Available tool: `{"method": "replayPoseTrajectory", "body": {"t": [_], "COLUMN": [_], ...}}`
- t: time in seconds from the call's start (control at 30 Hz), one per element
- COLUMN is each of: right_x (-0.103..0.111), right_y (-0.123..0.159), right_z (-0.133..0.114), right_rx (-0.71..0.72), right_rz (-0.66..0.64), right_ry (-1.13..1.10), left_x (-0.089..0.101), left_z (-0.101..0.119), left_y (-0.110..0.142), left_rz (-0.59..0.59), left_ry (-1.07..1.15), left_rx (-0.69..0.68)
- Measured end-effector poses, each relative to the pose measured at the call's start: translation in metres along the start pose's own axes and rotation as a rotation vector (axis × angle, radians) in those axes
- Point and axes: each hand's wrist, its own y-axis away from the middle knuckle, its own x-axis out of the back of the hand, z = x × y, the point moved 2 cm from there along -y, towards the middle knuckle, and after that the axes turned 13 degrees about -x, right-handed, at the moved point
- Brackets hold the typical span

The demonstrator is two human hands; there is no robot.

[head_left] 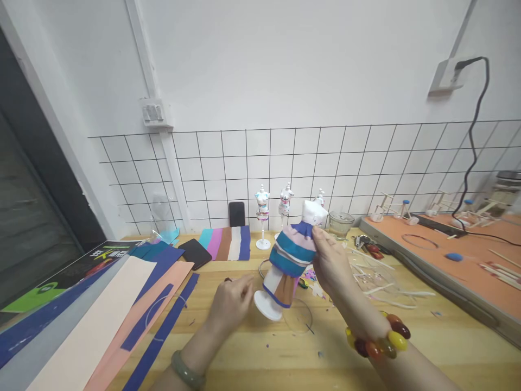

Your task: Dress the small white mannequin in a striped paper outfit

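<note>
The left hand [233,298], reaching in from seven o'clock, is loosely curled; whether it pinches anything I cannot tell. At its two o'clock tilts the clothed dress form [293,251], top toward one, white base [267,306] toward seven. The right hand [330,256], reaching from four o'clock, grips its upper part.

Craft workroom. Wooden table [293,358] strewn with snippets [310,275]; coloured sheets [97,326] overlapping at left; striped swatches [223,244] behind; miniature dress forms [262,207], one clothed figure [291,254] at centre. Stick models [393,210] on orange surface [433,252], right. White wall [285,65], surface-mounted socket [442,79]. Home or commercial premises: cannot tell.
</note>
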Motion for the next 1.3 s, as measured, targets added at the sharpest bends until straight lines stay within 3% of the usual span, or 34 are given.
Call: {"method": "replayPoseTrajectory", "body": {"t": [0.1, 0.2, 0.3, 0.4, 0.5, 0.63, 0.8, 0.93, 1.13, 1.3], "right_x": [-0.011, -0.022, -0.029, -0.029, -0.026, -0.020, -0.019, -0.020, -0.022, -0.017], "right_y": [0.014, 0.027, 0.035, 0.033, 0.028, 0.022, 0.020, 0.021, 0.023, 0.025], "right_z": [0.006, 0.013, 0.019, 0.025, 0.032, 0.038, 0.037, 0.035, 0.032, 0.026], "right_rx": [0.098, 0.207, 0.328, 0.353, 0.344, 0.308, 0.333, 0.298, 0.114, 0.032], "right_rz": [-0.032, -0.109, -0.196, -0.233, -0.235, -0.222, -0.223, -0.228, -0.256, -0.150], "right_ry": [0.180, 0.391, 0.532, 0.618, 0.647, 0.632, 0.659, 0.630, 0.491, 0.368], "left_x": [0.002, -0.002, -0.008, -0.014, -0.014, -0.010, -0.009, -0.019, -0.036, -0.039], "left_z": [-0.017, -0.027, -0.029, -0.024, -0.015, -0.006, 0.000, 0.009, 0.010, 0.006], "left_y": [-0.001, -0.003, -0.002, 0.000, 0.003, 0.004, 0.003, 0.001, 0.003, 0.006], "left_rz": [0.056, 0.047, -0.009, -0.134, -0.260, -0.309, -0.283, -0.241, -0.167, -0.162], "left_ry": [0.069, 0.178, 0.261, 0.337, 0.405, 0.448, 0.532, 0.626, 0.648, 0.632], "left_rx": [0.216, 0.339, 0.357, 0.300, 0.227, 0.190, 0.209, 0.217, 0.278, 0.303]}}
